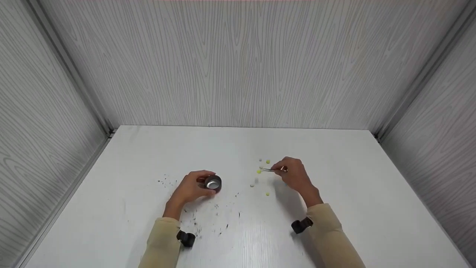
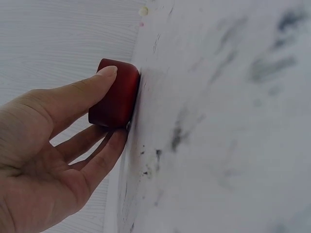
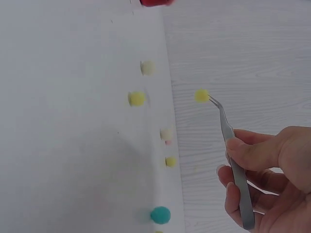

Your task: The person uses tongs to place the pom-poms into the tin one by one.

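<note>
My left hand (image 1: 191, 188) holds a small dark red round cup (image 2: 116, 94), thumb on one side and fingers on the other. Its silvery inside (image 1: 213, 184) faces up in the head view, and its base is right at the tabletop. Silver bent-tip tweezers (image 3: 235, 170) are pinched in my right hand (image 1: 294, 175). At their tips is a small yellow ball (image 3: 201, 95), raised above the table. Other little balls lie below the tweezers: yellow (image 3: 137, 98), whitish (image 3: 148, 67) and teal (image 3: 160, 215).
The white table (image 1: 156, 145) has dark specks and smudges (image 1: 197, 225) around and in front of the left hand. Wood-grain panels (image 1: 223, 63) close it in at the back and both sides. A tiny pink bit (image 3: 168, 142) lies among the balls.
</note>
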A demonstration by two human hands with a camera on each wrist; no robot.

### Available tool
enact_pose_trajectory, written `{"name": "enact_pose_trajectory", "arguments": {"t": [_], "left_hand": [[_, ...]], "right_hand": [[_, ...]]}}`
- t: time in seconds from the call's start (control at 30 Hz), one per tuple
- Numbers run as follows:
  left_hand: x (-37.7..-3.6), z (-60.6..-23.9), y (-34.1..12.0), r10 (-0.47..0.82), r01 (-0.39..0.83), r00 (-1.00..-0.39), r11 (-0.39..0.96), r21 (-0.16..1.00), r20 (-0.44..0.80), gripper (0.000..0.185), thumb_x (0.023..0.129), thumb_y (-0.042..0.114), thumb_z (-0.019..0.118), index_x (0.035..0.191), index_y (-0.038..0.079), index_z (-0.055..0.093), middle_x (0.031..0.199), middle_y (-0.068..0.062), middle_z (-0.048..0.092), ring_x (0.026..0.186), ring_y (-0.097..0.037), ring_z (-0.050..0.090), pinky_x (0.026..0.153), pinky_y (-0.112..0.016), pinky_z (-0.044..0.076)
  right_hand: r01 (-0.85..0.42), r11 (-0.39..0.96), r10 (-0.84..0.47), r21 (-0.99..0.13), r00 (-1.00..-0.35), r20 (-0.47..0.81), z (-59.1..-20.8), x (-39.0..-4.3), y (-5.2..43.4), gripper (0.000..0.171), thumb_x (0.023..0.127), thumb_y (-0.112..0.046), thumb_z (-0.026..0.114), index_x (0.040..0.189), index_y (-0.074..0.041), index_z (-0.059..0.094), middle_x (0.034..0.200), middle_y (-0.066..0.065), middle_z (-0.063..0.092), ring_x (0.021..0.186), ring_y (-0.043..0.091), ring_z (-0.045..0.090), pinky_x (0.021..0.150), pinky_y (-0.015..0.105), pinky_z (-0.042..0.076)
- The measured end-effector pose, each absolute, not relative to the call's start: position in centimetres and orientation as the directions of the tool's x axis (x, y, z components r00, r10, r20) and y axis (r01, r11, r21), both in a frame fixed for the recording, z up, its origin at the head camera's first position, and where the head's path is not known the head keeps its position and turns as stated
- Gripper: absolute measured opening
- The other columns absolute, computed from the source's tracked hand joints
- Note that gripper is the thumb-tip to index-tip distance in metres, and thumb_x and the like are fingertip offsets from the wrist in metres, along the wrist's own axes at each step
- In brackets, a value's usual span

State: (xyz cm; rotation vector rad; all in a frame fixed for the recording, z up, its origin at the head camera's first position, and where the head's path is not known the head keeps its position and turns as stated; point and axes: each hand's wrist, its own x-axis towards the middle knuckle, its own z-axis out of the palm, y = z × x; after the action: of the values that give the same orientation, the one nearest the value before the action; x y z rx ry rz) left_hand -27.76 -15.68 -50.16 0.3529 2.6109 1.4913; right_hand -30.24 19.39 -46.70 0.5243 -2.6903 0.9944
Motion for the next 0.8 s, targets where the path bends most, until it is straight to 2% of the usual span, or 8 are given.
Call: {"name": "enact_pose_trajectory", "arguments": {"t": [0.2,0.47,0.63,0.8], "left_hand": [[-27.7,-50.0,-15.6,0.251,0.136,-0.968,0.501,0.854,0.007,0.058,0.080,0.003,0.087,0.135,0.006,0.066,0.133,-0.020,0.068,0.122,-0.039,0.065,0.106,-0.056,0.050],[-27.7,-49.9,-15.6,0.251,0.135,-0.968,0.502,0.854,0.006,0.059,0.078,0.002,0.087,0.134,0.005,0.067,0.132,-0.020,0.068,0.122,-0.041,0.064,0.107,-0.057,0.049],[-27.8,-49.9,-15.4,0.240,0.127,-0.971,0.506,0.853,0.002,0.059,0.078,0.002,0.088,0.134,0.007,0.068,0.133,-0.018,0.068,0.123,-0.039,0.065,0.108,-0.057,0.049],[-27.8,-50.0,-15.5,0.258,0.144,-0.966,0.499,0.855,0.013,0.059,0.079,0.001,0.087,0.135,0.003,0.066,0.133,-0.021,0.067,0.121,-0.042,0.066,0.105,-0.057,0.051]], "right_hand": [[-0.473,0.703,-0.330,-0.531,-0.879,0.345,-46.6,-30.0,16.2,0.014,0.087,0.005,0.076,0.093,-0.005,0.084,0.085,0.010,0.073,0.077,0.018,0.062,0.070,0.031,0.051],[-0.467,0.683,-0.363,-0.562,-0.884,0.294,-46.7,-29.8,12.4,0.014,0.091,0.004,0.073,0.095,-0.005,0.083,0.089,0.010,0.072,0.085,0.022,0.066,0.078,0.039,0.057],[-0.485,0.678,-0.380,-0.552,-0.875,0.301,-46.9,-29.5,10.7,0.015,0.091,0.004,0.073,0.097,-0.005,0.083,0.091,0.010,0.072,0.087,0.022,0.068,0.079,0.037,0.059],[-0.530,0.657,-0.409,-0.537,-0.848,0.337,-47.1,-29.2,9.5,0.015,0.090,0.004,0.074,0.096,-0.005,0.083,0.090,0.010,0.072,0.087,0.023,0.070,0.077,0.035,0.061]]}}
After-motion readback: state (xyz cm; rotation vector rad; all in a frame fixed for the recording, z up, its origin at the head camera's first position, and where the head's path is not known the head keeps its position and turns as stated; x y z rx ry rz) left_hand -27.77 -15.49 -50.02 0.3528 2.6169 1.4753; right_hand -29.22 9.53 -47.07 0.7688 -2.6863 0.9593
